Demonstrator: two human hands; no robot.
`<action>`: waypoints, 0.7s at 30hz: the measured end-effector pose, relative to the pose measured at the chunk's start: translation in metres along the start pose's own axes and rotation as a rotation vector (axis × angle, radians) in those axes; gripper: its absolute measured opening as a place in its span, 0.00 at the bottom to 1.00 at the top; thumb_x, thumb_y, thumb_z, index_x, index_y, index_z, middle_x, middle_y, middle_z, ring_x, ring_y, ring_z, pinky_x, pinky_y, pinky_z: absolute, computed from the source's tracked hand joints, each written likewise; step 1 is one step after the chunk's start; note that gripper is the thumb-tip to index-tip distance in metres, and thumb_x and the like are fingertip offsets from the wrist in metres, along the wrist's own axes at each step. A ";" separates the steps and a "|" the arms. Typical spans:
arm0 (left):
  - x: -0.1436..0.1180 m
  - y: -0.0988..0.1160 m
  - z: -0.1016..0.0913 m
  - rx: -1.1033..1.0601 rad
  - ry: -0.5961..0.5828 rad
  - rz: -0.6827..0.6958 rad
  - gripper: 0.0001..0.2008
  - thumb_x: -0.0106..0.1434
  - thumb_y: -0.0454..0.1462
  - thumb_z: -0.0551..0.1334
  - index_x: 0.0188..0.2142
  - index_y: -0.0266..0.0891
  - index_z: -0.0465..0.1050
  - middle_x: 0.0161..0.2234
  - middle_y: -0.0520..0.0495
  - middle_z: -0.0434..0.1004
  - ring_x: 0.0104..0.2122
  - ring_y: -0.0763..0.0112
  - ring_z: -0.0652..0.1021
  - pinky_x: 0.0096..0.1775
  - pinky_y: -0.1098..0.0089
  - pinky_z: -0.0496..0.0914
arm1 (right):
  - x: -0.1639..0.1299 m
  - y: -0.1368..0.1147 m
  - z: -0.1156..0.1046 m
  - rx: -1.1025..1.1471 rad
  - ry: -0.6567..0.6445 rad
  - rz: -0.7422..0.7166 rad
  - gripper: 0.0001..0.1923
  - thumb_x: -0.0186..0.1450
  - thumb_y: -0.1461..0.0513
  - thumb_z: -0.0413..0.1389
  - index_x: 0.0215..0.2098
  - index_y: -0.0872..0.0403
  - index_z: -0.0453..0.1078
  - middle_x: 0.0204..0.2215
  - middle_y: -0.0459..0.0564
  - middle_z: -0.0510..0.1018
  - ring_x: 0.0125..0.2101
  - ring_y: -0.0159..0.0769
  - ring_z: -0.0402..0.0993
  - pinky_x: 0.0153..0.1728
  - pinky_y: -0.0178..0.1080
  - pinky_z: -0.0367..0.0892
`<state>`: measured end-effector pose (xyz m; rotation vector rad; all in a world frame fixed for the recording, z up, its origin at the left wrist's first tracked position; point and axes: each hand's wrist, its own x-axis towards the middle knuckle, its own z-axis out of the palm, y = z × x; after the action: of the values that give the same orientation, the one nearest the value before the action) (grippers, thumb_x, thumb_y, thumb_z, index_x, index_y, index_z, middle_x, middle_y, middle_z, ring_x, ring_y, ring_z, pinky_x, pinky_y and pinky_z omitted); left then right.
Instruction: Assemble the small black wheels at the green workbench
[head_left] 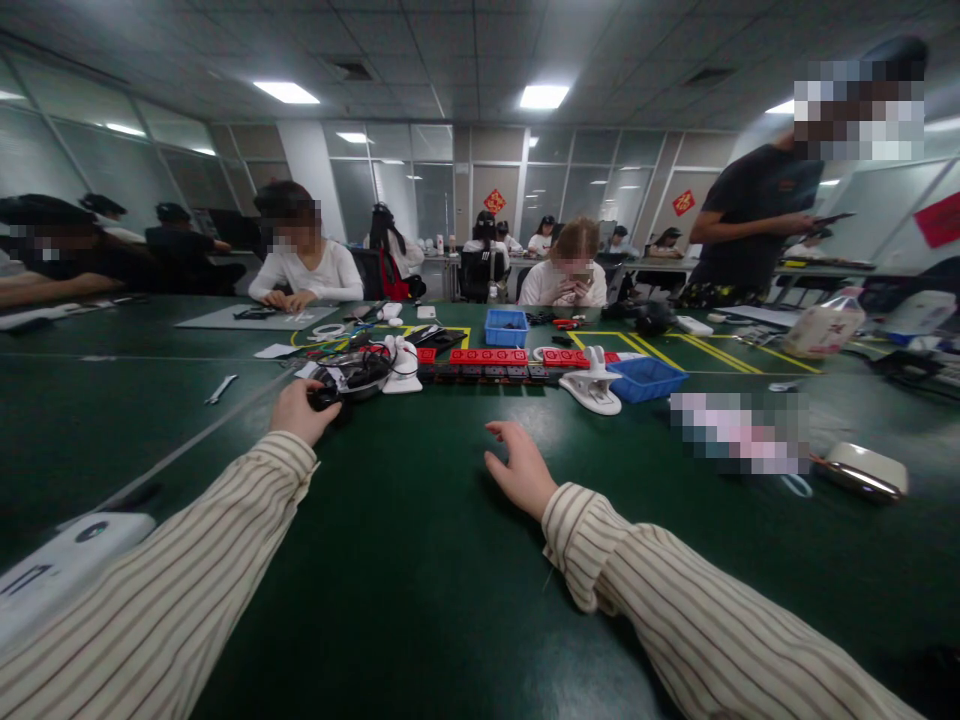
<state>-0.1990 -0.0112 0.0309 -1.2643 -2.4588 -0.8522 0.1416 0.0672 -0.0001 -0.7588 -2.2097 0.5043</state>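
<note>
My left hand [298, 410] reaches to the left end of a heap of black cables [364, 368]. Its fingers are closed around a black rounded object [327, 398], whose kind I cannot make out. Beside the heap stands a white clip-shaped stand [403, 368]. My right hand [523, 470] hovers over or rests on the green table [420, 560], holding nothing, thumb and fingers apart. Beyond it lies a row of red and black socket strips [487, 358]. At the right end of that row is a second white clip [592, 385].
Blue bins [649, 380] sit right of the strips and behind them. A wrench [221, 389] lies at left, a white device [67, 560] near my left forearm. On the right is a cream, gold-edged case [866, 472]. People sit across the table; one person [757, 210] stands at right.
</note>
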 end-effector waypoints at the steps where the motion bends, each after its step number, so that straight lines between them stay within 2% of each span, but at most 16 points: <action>1: -0.001 0.001 0.001 0.040 0.006 -0.014 0.21 0.52 0.43 0.62 0.43 0.35 0.65 0.44 0.38 0.70 0.46 0.53 0.70 0.48 0.57 0.64 | 0.000 0.000 0.000 -0.003 0.000 -0.001 0.17 0.57 0.67 0.52 0.46 0.57 0.62 0.41 0.52 0.68 0.44 0.38 0.64 0.48 0.44 0.61; 5: -0.004 0.002 0.005 0.222 0.001 0.017 0.21 0.54 0.48 0.61 0.42 0.37 0.66 0.40 0.40 0.74 0.44 0.51 0.71 0.54 0.46 0.52 | 0.000 0.001 0.000 -0.014 -0.006 -0.001 0.16 0.57 0.67 0.52 0.45 0.57 0.63 0.41 0.52 0.68 0.44 0.38 0.64 0.48 0.44 0.61; 11: -0.003 0.002 0.002 0.356 -0.076 0.131 0.20 0.56 0.51 0.58 0.42 0.40 0.71 0.39 0.38 0.74 0.44 0.48 0.70 0.52 0.41 0.47 | 0.000 0.001 0.000 -0.025 -0.016 0.005 0.16 0.58 0.67 0.52 0.45 0.57 0.63 0.42 0.52 0.68 0.44 0.37 0.64 0.48 0.43 0.61; 15: 0.001 -0.002 0.002 0.377 -0.054 0.216 0.20 0.55 0.52 0.57 0.40 0.42 0.72 0.41 0.38 0.73 0.46 0.46 0.68 0.52 0.37 0.40 | 0.001 0.001 -0.001 -0.031 -0.024 0.013 0.15 0.58 0.66 0.52 0.45 0.58 0.63 0.42 0.52 0.68 0.44 0.38 0.64 0.48 0.43 0.61; 18: 0.004 -0.013 0.005 0.343 -0.062 0.251 0.21 0.55 0.52 0.56 0.41 0.42 0.71 0.45 0.38 0.70 0.48 0.46 0.66 0.52 0.38 0.44 | 0.001 0.000 -0.001 -0.035 -0.031 0.019 0.15 0.58 0.66 0.52 0.44 0.58 0.63 0.41 0.52 0.68 0.44 0.38 0.64 0.48 0.44 0.61; 21: 0.007 -0.024 0.008 0.256 -0.120 0.260 0.22 0.57 0.51 0.55 0.45 0.40 0.68 0.46 0.39 0.70 0.47 0.51 0.68 0.50 0.49 0.58 | 0.001 -0.001 -0.001 -0.038 -0.042 0.026 0.15 0.58 0.66 0.52 0.44 0.58 0.64 0.41 0.52 0.68 0.43 0.37 0.65 0.48 0.43 0.61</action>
<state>-0.2221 -0.0129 0.0181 -1.5288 -2.3265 -0.3924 0.1415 0.0671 0.0014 -0.8051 -2.2566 0.4966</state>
